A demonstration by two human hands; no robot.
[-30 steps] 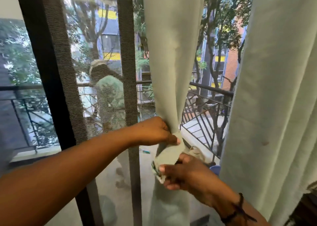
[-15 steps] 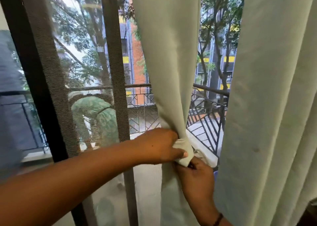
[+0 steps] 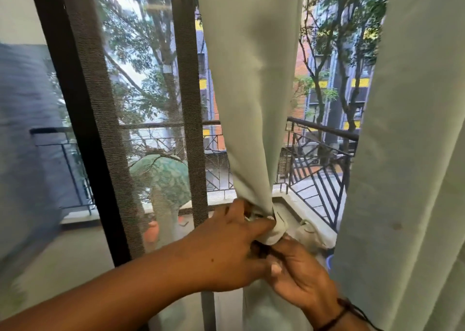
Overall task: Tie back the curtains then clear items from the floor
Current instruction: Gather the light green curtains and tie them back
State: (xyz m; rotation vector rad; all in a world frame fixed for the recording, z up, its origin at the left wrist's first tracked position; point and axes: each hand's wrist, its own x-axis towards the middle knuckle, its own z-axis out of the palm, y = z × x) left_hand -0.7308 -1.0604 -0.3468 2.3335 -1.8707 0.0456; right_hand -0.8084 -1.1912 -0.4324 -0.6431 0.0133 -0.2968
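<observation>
Middle curtain (image 3: 251, 91): pale grey-green, plain fabric, hung straight from above frame, gathered tight into narrow bunch at lower centre. Tie-back band (image 3: 275, 231) of same pale fabric wrapped round gathered point, puffed into small knot-like fold. Below bunch, curtain fell on as loose column to bottom edge. Right curtain (image 3: 415, 154): same colour, broad, hung loose and ungathered along right side, faint brown spot low on its face. Open gap lay between two curtains.
</observation>
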